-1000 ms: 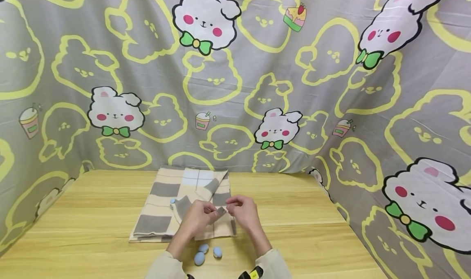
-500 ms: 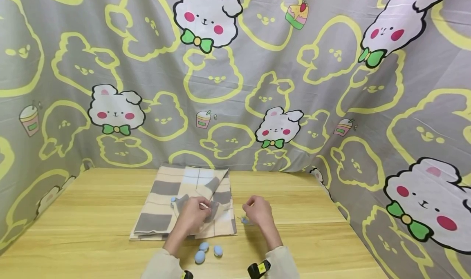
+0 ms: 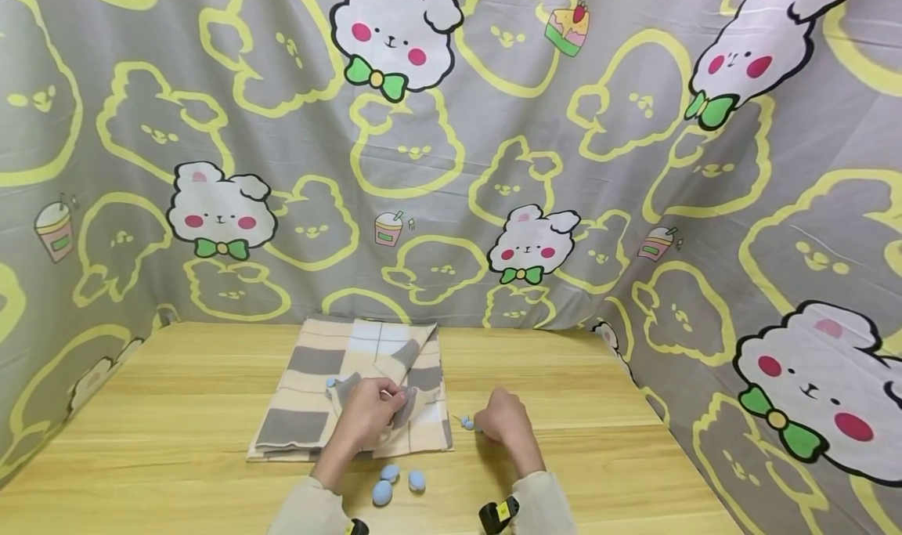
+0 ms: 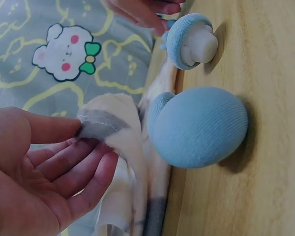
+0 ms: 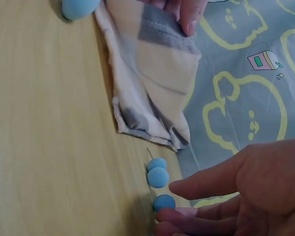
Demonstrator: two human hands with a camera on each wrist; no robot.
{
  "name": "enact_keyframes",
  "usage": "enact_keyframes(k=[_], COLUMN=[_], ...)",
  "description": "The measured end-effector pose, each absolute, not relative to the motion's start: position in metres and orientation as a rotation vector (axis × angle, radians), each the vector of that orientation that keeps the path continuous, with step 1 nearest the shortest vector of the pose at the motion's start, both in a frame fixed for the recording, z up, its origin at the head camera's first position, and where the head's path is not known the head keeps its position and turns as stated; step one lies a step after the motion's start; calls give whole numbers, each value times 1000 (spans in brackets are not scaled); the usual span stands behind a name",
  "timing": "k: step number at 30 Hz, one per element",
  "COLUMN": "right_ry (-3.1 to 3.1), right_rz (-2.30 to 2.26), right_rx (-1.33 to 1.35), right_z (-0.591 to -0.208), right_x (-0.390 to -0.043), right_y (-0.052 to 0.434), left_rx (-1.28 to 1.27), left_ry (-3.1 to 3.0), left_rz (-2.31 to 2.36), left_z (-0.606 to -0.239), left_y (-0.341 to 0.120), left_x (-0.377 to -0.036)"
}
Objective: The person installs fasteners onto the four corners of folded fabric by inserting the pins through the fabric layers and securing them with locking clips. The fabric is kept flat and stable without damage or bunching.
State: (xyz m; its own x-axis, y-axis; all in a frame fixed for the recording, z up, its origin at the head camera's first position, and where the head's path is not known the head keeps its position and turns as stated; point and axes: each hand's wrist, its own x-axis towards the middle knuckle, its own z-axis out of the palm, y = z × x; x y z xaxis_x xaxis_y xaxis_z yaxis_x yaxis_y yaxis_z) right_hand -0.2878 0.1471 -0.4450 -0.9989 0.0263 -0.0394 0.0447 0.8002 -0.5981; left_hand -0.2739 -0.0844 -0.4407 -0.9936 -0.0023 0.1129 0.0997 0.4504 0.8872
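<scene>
A plaid fleece blanket (image 3: 289, 429) in cream, grey and white lies folded on the table. My left hand (image 3: 369, 410) pinches one lifted corner of it between thumb and fingers; the grey stitched edge (image 4: 101, 125) shows in the left wrist view. Right of the blanket, my right hand (image 3: 503, 416) reaches down to a few small blue-headed pins (image 5: 158, 177). One blue head (image 5: 164, 202) sits between thumb and fingers, with a fingertip right at it and the thumb apart. A thin metal point sticks out from the pin nearest the blanket.
Three larger blue mushroom-shaped pieces (image 3: 382, 493) lie on the table in front of the blanket; one shows a white stem (image 4: 205, 46). Another small blue piece (image 3: 332, 383) sits on the blanket's left part. A patterned grey curtain (image 3: 437, 143) surrounds the wooden table (image 3: 578, 441).
My right hand has left the blanket corner, moved right and come down at the blue-headed pins. My left hand keeps its pinch on the corner, shifted slightly left.
</scene>
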Motion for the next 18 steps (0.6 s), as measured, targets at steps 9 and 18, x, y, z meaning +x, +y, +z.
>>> enact_keyframes(k=[9,18], right_ry=[2955,2936], right_rz=[-935,-1026], right_rx=[31,-5], right_z=[-449,-446], right_x=[-290,-290], right_y=[147,145], left_rx=[-83,-75], left_ry=[-2596,-2581], left_rz=[-1611,-1621], left_z=[-440,-440], left_y=[-85,-84], left_x=[-274,-274])
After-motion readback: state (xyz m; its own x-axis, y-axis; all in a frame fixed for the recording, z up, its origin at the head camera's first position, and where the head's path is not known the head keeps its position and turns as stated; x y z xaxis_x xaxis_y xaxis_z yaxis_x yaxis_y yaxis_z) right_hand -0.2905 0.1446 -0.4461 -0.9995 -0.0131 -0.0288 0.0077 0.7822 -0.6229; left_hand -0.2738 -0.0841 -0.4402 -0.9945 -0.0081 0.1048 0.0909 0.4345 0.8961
